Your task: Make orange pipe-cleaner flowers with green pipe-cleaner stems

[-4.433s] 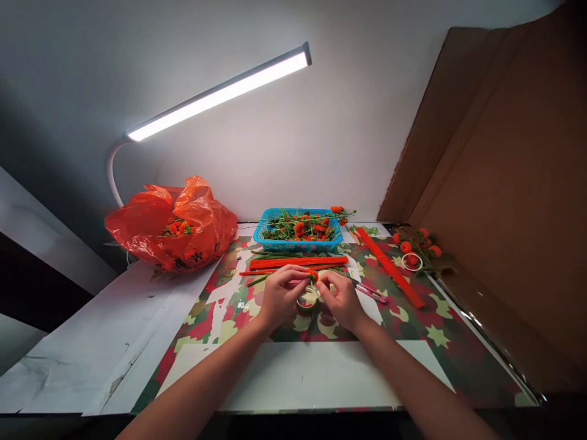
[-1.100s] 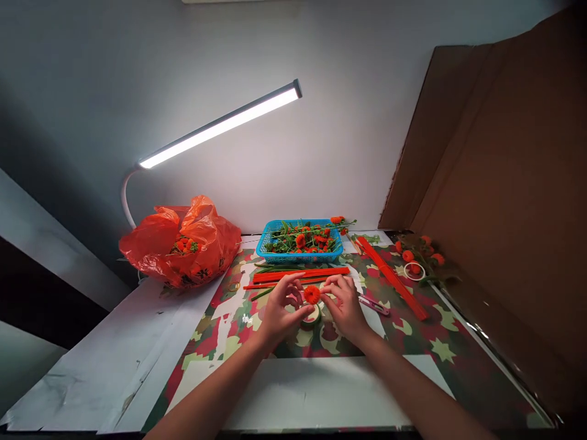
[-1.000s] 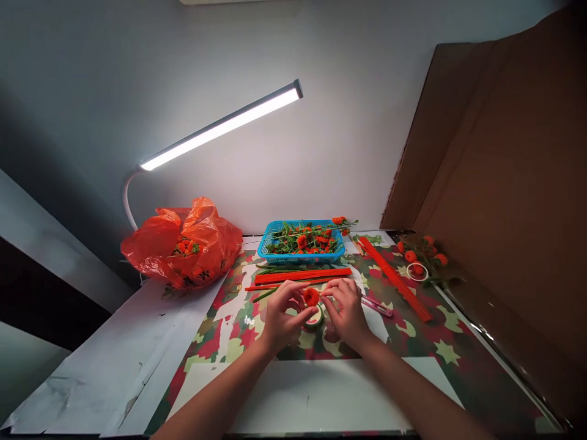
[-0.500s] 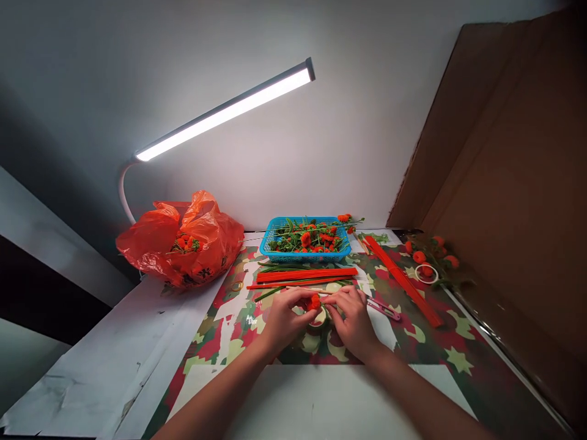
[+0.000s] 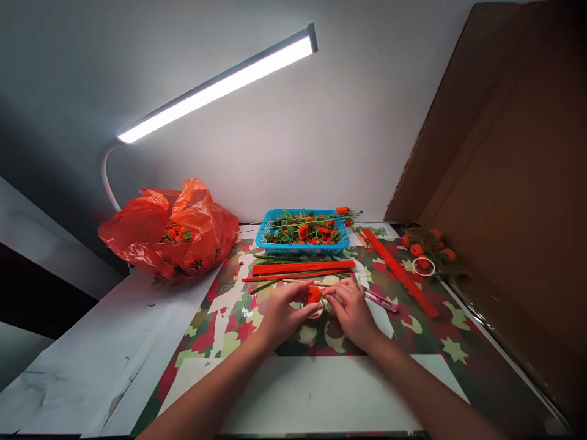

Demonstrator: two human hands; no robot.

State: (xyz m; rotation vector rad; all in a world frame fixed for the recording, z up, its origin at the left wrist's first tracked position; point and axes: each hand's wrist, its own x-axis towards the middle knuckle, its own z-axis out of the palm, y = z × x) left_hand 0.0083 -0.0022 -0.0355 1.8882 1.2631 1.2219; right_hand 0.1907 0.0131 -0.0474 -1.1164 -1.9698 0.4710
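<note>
My left hand (image 5: 280,315) is closed round a small orange-red flower (image 5: 314,295), thumb below it and fingers above. On the flower's right side my right hand (image 5: 354,313) pinches at its thin green stem end (image 5: 323,299); the fingertips partly hide this spot. A pale round roll (image 5: 316,314) sits just below the flower, mostly covered by the fingers. Beyond the hands lie red chenille stems (image 5: 302,267) in a bundle, with dark green stems (image 5: 266,286) around them. A pink craft knife (image 5: 383,300) lies right of my right hand.
A blue basket (image 5: 302,249) at the back holds orange flowers and green stems. An orange plastic bag (image 5: 206,238) with more flowers stands left, beneath a lit lamp (image 5: 220,85). Another red bundle (image 5: 403,275) lies right, near a white ring (image 5: 424,266) and cardboard (image 5: 495,140).
The view has shifted slightly, so the lamp and bag appear higher and further left. Both hands stay together at the flower, which shows a little more between the fingers.
</note>
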